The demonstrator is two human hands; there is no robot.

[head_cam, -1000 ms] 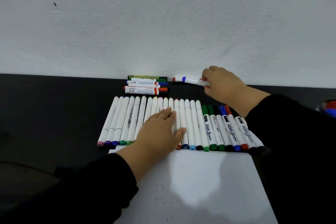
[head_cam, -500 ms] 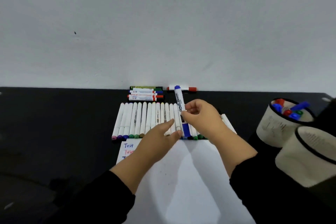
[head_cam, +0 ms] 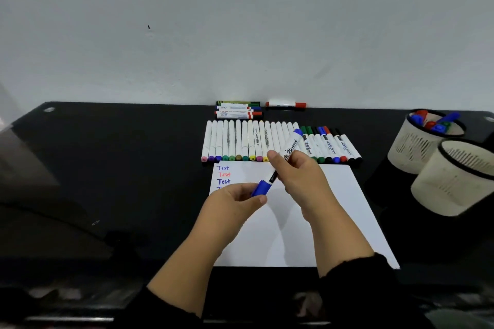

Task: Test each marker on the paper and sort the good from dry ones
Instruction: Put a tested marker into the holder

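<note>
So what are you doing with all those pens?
A person is testing markers. The right hand holds a blue whiteboard marker by its barrel, and the left hand grips its blue cap, which looks about to come off. Below them lies the paper with "Test" written a few times. A row of markers lies behind it, and two cups stand to the right.

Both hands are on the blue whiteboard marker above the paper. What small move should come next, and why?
Probably pull the blue cap off: the left hand pinches it while the right hand grips the barrel of the blue marker, and the cap looks still seated. The paper with earlier "Test" words lies just beneath for the trial.
</note>
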